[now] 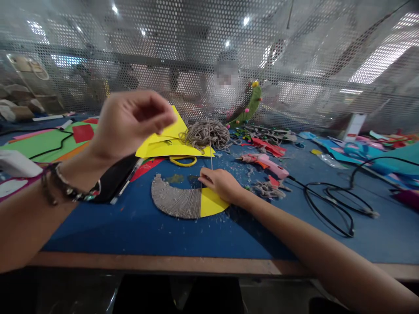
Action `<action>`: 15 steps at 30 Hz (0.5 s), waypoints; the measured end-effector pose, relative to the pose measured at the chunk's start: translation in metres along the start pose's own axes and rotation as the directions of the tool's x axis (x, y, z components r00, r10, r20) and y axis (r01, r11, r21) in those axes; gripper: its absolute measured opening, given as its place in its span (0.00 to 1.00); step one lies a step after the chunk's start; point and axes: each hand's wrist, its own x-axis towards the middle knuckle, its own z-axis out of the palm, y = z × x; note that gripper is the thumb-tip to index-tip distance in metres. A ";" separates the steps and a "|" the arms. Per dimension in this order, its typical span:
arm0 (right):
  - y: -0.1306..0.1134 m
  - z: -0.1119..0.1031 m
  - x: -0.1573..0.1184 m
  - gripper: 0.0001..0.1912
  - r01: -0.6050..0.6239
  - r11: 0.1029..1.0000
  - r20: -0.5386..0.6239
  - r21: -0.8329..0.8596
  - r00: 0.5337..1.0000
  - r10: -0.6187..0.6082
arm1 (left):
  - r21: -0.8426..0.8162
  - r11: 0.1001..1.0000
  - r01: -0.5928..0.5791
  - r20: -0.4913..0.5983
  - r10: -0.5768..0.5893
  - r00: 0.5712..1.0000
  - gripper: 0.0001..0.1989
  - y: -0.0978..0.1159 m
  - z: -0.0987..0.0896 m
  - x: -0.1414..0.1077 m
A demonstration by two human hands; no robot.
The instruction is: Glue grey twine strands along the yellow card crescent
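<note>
No writing, brand, number or sign could be read anywhere in the head view. The upright white box (355,125) at the right of the table carried a small reddish mark low on its face, too small and blurred to make out as letters or a logo. Any print on the pink glue gun (274,165) or on the white marker (47,117) at the far left was likewise too indistinct to read.

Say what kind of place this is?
Probably a craft workshop: a pink glue gun, a cord pile and a yellow crescent partly covered in cord, all on one worktable.
</note>
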 end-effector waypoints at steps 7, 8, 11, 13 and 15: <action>0.000 0.000 0.001 0.10 -0.019 0.999 -0.004 0.034 1.000 0.019 | 0.343 0.937 -0.069 0.347 -0.058 0.936 0.19 -0.060 0.028 -0.003; 0.000 0.000 0.002 0.10 -0.021 0.999 -0.004 0.038 1.000 0.021 | 0.349 0.934 -0.075 0.416 -0.083 0.906 0.20 -0.066 0.033 -0.009; 0.000 0.001 0.002 0.09 -0.023 0.998 -0.007 0.053 1.000 0.023 | 0.340 0.937 -0.078 0.572 -0.140 0.809 0.15 -0.070 0.041 -0.024; 0.000 0.000 0.002 0.09 -0.014 0.997 -0.012 0.071 1.000 0.015 | 0.307 0.950 -0.057 0.660 -0.169 0.732 0.12 -0.064 0.043 -0.033; 0.000 0.000 0.002 0.08 -0.005 0.996 -0.013 0.094 1.000 0.006 | 0.277 0.961 -0.022 0.736 -0.197 0.647 0.15 -0.054 0.045 -0.040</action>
